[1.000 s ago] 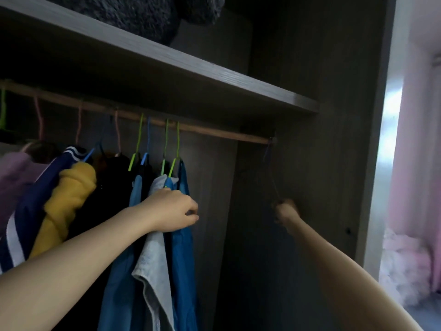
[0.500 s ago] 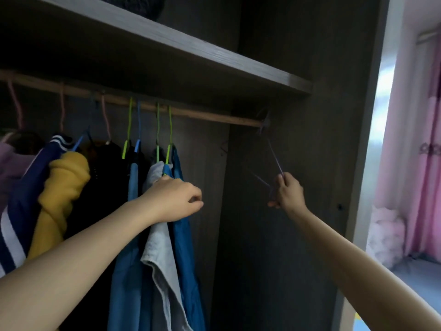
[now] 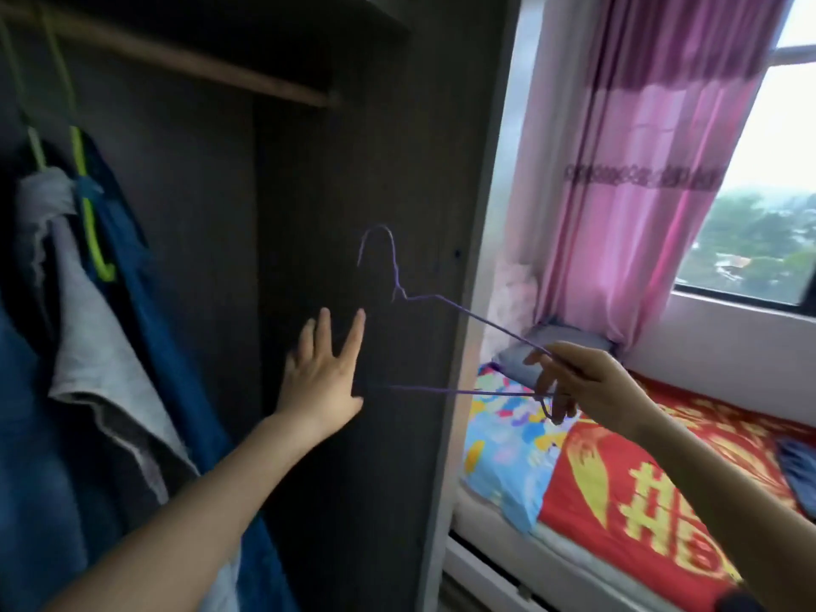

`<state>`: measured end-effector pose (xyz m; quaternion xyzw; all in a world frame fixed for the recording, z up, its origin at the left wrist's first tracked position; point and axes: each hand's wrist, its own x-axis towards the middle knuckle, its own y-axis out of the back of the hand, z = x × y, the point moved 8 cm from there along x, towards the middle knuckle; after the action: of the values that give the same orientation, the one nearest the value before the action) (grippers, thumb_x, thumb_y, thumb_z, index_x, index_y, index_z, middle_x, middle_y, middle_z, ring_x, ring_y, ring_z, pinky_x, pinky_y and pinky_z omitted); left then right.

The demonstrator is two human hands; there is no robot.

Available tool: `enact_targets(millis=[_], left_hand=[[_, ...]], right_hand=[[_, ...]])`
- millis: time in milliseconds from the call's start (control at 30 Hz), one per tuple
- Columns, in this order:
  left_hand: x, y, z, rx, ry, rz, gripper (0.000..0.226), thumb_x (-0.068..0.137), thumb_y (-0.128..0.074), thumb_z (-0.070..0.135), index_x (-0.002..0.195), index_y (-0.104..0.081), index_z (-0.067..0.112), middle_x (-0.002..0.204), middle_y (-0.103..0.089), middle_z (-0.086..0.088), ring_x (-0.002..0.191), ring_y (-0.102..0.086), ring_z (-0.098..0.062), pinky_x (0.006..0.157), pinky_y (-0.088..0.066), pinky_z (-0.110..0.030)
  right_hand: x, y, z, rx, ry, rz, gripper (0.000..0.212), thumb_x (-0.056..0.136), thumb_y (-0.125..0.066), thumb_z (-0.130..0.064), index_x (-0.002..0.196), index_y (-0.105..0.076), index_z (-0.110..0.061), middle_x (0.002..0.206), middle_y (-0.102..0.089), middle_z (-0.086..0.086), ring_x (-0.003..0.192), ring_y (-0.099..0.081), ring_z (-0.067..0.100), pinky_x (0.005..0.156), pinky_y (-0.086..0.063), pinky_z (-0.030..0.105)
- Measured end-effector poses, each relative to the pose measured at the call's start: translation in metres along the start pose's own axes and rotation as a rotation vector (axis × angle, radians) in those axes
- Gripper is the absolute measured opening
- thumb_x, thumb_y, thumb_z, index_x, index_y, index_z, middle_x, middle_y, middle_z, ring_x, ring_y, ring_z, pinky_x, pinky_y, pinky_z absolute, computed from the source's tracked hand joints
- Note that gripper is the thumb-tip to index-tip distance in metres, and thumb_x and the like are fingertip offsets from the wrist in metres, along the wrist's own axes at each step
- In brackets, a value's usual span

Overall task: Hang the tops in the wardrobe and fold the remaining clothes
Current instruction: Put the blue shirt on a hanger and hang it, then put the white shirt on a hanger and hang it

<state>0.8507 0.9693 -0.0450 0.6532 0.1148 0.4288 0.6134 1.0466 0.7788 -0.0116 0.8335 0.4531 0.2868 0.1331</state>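
My right hand (image 3: 578, 384) pinches one end of a thin purple wire hanger (image 3: 397, 284), which is off the rail and held in the air at the wardrobe's open side, hook up. My left hand (image 3: 322, 377) is open with fingers spread, just left of the hanger, touching nothing. Inside the wardrobe at the left, a blue top (image 3: 128, 258) and a grey garment (image 3: 84, 311) hang on green hangers (image 3: 88, 205) from the wooden rail (image 3: 212, 68).
The wardrobe's dark side panel (image 3: 441, 170) stands between the hanging space and the room. A bed with a red and colourful cover (image 3: 627, 479) lies to the right, with a dark blue garment (image 3: 799, 470) on it. A pink curtain (image 3: 640, 170) hangs by the window.
My right hand lifted the purple hanger off the rail and drew it out to the right. My left hand let go of the hung clothes and opened. My view swung right toward the bed.
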Motion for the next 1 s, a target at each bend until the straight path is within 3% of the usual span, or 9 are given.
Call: enact_targets(millis=[100, 167, 267, 333, 467, 600, 800, 900, 1000], left_hand=[[-0.006, -0.035, 0.012, 0.047, -0.003, -0.020, 0.121, 0.083, -0.061, 0.047, 0.118, 0.053, 0.029, 0.155, 0.014, -0.014, 0.143, 0.005, -0.032, 0.114, -0.014, -0.048], [-0.004, -0.042, 0.027, 0.066, -0.049, -0.013, 0.122, 0.081, -0.061, 0.054, 0.121, 0.051, 0.028, 0.156, 0.003, -0.012, 0.143, -0.002, -0.030, 0.114, -0.014, -0.047], [-0.005, -0.049, 0.082, -0.017, -0.165, -0.049, 0.113, 0.077, -0.064, 0.055, 0.145, 0.022, 0.026, 0.142, -0.036, -0.005, 0.133, -0.029, -0.024, 0.109, -0.022, -0.042], [-0.014, -0.051, 0.131, -0.165, -0.249, -0.045, 0.105, 0.074, -0.071, 0.046, 0.150, -0.002, 0.023, 0.125, -0.048, -0.007, 0.120, -0.043, -0.027, 0.101, -0.032, -0.040], [-0.064, -0.063, 0.255, -0.436, -0.418, -0.045, 0.087, 0.065, -0.081, 0.014, 0.142, -0.039, 0.012, 0.108, -0.049, -0.021, 0.105, -0.050, -0.039, 0.085, -0.041, -0.048], [-0.133, -0.071, 0.372, -0.516, -0.536, 0.040, 0.060, 0.058, -0.082, -0.001, 0.114, -0.061, -0.002, 0.095, -0.056, -0.027, 0.090, -0.058, -0.046, 0.074, -0.044, -0.053], [-0.237, -0.063, 0.524, -0.673, -0.817, 0.018, 0.066, 0.046, -0.081, -0.016, 0.108, -0.064, -0.004, 0.084, -0.055, -0.026, 0.077, -0.057, -0.046, 0.064, -0.045, -0.053], [-0.301, -0.039, 0.610, -0.825, -1.036, -0.001, 0.066, 0.050, -0.082, -0.014, 0.112, -0.062, -0.003, 0.085, -0.054, -0.029, 0.079, -0.055, -0.050, 0.066, -0.044, -0.057], [-0.405, 0.003, 0.681, -0.987, -1.308, -0.003, 0.070, 0.049, -0.083, -0.012, 0.112, -0.057, 0.002, 0.086, -0.054, -0.029, 0.080, -0.056, -0.050, 0.064, -0.044, -0.058]], right_hand=[[-0.039, 0.039, 0.028, 0.032, -0.049, 0.056, 0.021, 0.096, -0.041, -0.007, 0.090, -0.060, -0.013, 0.056, -0.063, 0.011, 0.035, -0.054, 0.020, 0.037, -0.037, 0.017], [-0.063, 0.066, 0.040, 0.038, -0.072, 0.119, 0.021, 0.095, -0.041, -0.006, 0.091, -0.061, -0.012, 0.058, -0.064, 0.012, 0.036, -0.056, 0.022, 0.037, -0.039, 0.018], [-0.116, 0.118, 0.065, 0.017, -0.144, 0.233, 0.023, 0.095, -0.041, -0.003, 0.089, -0.062, -0.012, 0.057, -0.064, 0.010, 0.036, -0.057, 0.020, 0.036, -0.041, 0.017], [-0.162, 0.151, 0.084, -0.026, -0.203, 0.311, 0.024, 0.095, -0.042, -0.003, 0.089, -0.063, -0.014, 0.056, -0.064, 0.006, 0.038, -0.057, 0.016, 0.038, -0.043, 0.018], [-0.285, 0.233, 0.113, -0.154, -0.355, 0.497, 0.022, 0.094, -0.048, -0.007, 0.083, -0.066, -0.013, 0.050, -0.061, 0.005, 0.036, -0.055, 0.013, 0.036, -0.042, 0.016], [-0.415, 0.292, 0.125, -0.210, -0.549, 0.508, 0.017, 0.088, -0.056, -0.016, 0.082, -0.068, -0.006, 0.049, -0.058, 0.006, 0.041, -0.054, 0.015, 0.041, -0.045, 0.021], [-0.608, 0.328, 0.098, -0.462, -0.883, 0.665, 0.017, 0.091, -0.059, -0.013, 0.074, -0.061, -0.015, 0.046, -0.055, -0.005, 0.043, -0.052, 0.007, 0.050, -0.043, 0.023], [-0.712, 0.330, 0.044, -0.715, -1.090, 0.878, 0.021, 0.090, -0.058, -0.020, 0.070, -0.058, -0.013, 0.061, -0.060, 0.005, 0.065, -0.060, 0.022, 0.067, -0.046, 0.034], [-0.803, 0.314, -0.032, -0.972, -1.306, 0.984, 0.017, 0.090, -0.055, -0.026, 0.080, -0.061, -0.014, 0.081, -0.066, 0.008, 0.083, -0.061, 0.027, 0.069, -0.044, 0.034]])
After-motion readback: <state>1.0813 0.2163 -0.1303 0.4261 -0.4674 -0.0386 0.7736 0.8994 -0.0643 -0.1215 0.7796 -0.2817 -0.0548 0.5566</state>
